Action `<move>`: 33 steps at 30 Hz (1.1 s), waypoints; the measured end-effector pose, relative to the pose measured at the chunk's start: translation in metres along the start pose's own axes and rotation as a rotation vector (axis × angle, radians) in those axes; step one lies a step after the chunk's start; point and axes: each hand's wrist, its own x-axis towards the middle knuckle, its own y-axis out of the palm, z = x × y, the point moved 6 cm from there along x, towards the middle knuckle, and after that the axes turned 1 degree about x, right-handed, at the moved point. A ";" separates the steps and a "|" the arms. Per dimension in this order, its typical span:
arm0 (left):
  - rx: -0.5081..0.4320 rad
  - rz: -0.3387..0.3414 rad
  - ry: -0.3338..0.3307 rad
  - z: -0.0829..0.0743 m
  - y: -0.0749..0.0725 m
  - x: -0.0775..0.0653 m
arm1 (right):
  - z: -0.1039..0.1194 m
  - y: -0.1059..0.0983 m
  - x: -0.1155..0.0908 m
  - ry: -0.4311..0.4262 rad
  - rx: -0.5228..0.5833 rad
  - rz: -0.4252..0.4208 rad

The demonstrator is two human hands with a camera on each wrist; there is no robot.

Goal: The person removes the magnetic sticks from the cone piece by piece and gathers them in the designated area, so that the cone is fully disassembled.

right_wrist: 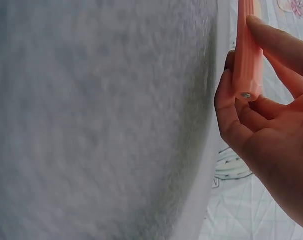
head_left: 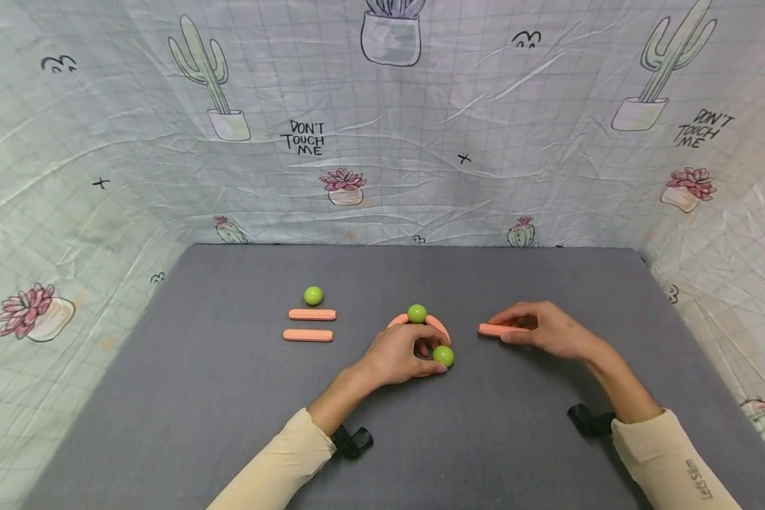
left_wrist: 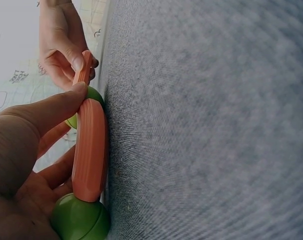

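Observation:
My left hand (head_left: 398, 354) pinches a green ball (head_left: 443, 356) between thumb and fingers, at the right side of a ring of curved orange rods. Another green ball (head_left: 417, 313) joins two curved rods at the ring's far side, one being the right-hand curved rod (head_left: 438, 328). The left wrist view shows a near curved rod (left_wrist: 90, 155) touching a ball at each end, the closer ball (left_wrist: 81, 217) beside my palm. To the right, my right hand (head_left: 551, 329) holds a straight orange rod (head_left: 500, 330), its left end pointing toward the pinched ball, apart from it. A small metal disc (right_wrist: 246, 95) marks its other end.
Left of the ring lie two straight orange rods, the far rod (head_left: 312, 314) and the near rod (head_left: 309, 335). A loose green ball (head_left: 313, 295) sits just beyond them. A grey tabletop (head_left: 166, 397) carries everything, with a cactus-print cloth (head_left: 408, 106) hanging behind and along the sides.

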 end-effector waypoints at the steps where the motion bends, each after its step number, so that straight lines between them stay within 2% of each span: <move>1: 0.001 -0.001 0.001 0.000 0.000 0.000 | -0.001 -0.002 0.000 -0.001 -0.005 -0.009; 11: 0.021 -0.011 0.019 0.000 0.002 0.002 | -0.013 -0.018 -0.001 0.043 -0.053 -0.090; 21: -0.007 -0.003 0.026 0.001 0.003 0.001 | -0.026 -0.037 0.001 0.110 -0.082 -0.130; 33: 0.009 -0.017 0.005 0.004 0.003 0.000 | -0.039 -0.049 0.003 0.134 -0.094 -0.164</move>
